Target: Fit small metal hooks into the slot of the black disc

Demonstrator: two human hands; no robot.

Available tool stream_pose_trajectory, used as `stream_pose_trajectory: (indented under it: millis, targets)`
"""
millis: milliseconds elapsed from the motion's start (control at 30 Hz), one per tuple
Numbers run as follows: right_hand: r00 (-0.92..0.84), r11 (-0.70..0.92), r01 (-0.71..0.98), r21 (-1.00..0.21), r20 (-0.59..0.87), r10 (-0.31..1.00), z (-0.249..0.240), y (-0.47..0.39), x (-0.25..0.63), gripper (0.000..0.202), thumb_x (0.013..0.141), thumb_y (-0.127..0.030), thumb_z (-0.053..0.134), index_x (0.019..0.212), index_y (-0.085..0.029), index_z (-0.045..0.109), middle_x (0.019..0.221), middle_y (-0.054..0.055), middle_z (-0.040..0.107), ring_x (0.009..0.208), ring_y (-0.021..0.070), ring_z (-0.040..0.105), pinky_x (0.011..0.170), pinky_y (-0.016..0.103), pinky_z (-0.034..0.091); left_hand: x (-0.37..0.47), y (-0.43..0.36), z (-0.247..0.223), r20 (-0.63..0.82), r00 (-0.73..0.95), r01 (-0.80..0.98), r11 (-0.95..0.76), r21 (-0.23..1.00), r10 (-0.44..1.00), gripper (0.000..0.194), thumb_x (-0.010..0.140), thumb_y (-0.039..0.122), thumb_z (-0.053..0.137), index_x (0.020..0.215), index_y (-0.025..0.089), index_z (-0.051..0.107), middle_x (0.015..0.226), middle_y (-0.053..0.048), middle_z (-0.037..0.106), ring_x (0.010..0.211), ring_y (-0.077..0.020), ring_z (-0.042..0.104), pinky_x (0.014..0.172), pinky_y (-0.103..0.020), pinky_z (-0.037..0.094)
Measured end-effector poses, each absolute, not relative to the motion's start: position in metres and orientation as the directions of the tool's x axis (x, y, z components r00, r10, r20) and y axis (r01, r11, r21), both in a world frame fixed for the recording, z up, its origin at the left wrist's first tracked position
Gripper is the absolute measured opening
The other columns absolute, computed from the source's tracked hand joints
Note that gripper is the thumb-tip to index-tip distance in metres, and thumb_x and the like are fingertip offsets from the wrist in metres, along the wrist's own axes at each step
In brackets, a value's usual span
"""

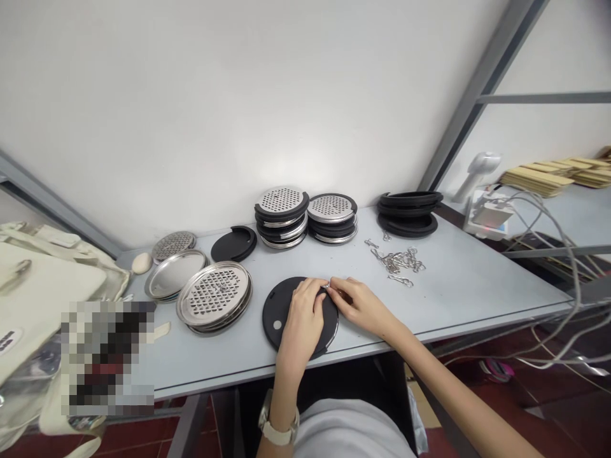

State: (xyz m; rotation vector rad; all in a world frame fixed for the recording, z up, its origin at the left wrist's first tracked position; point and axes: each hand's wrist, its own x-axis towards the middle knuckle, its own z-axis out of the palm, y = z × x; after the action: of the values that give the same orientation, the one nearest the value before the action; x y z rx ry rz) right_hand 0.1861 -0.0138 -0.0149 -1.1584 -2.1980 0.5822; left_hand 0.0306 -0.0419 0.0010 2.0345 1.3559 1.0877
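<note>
A round black disc-shaped case [273, 312] lies on the table in front of me, a silvery edge showing along its right rim. My left hand [305, 312] grips it from above, fingers bent over its far edge. At that far right rim, the fingertips of my right hand [353, 302] pinch a small shiny metal piece [326, 286], mostly covered by my fingers; it may be a hook. Beyond my right hand lies a loose pile of metal spring hooks [398, 261]. Left of the case is a stack of round metal grater plates [214, 296].
Two stacks of black-rimmed grater discs [281, 219] stand by the wall. Black rings [408, 213] are piled at the back right. Plain metal discs [176, 273] and a black case [233, 243] sit left. A cream bag [48, 273] borders the left; cables [563, 242] hang right.
</note>
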Motion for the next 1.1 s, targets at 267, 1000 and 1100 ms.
stream_pose_trajectory:
  millis: [267, 1000, 1100]
  targets:
    - [-0.442, 0.522, 0.595, -0.611, 0.294, 0.848, -0.0146, -0.0144, 0.1851, 0.022, 0.095, -0.025, 0.035, 0.075, -0.022, 0.044, 0.061, -0.002, 0.047, 0.060, 0.0147, 0.047, 0.061, 0.026, 0.036, 0.0304, -0.0413, -0.0006, 0.356, 0.201, 0.536, -0.407, 0.740, 0.913, 0.031, 0.087, 0.003, 0.042, 0.103, 0.023, 0.059, 0.103, -0.002, 0.062, 0.099, -0.0180, 0.055, 0.093, -0.036, 0.042]
    - [-0.364, 0.484, 0.599, -0.639, 0.321, 0.874, -0.0163, -0.0154, 0.1847, 0.022, 0.092, -0.026, 0.039, 0.070, -0.022, 0.040, 0.059, -0.003, 0.043, 0.056, 0.0128, 0.042, 0.054, 0.023, 0.035, 0.0310, -0.0413, 0.0027, 0.359, 0.203, 0.530, -0.410, 0.742, 0.911, 0.031, 0.087, 0.004, 0.041, 0.102, 0.023, 0.060, 0.100, -0.003, 0.063, 0.095, -0.0178, 0.057, 0.092, -0.036, 0.043]
    - [-0.335, 0.453, 0.577, -0.679, 0.309, 0.890, -0.0145, -0.0153, 0.1863, 0.022, 0.091, -0.028, 0.039, 0.070, -0.022, 0.039, 0.057, -0.004, 0.041, 0.054, 0.0119, 0.041, 0.052, 0.022, 0.035, 0.0314, -0.0416, 0.0041, 0.350, 0.231, 0.539, -0.419, 0.731, 0.908, 0.033, 0.089, 0.004, 0.038, 0.103, 0.024, 0.060, 0.096, -0.002, 0.063, 0.091, -0.0168, 0.058, 0.099, -0.041, 0.039]
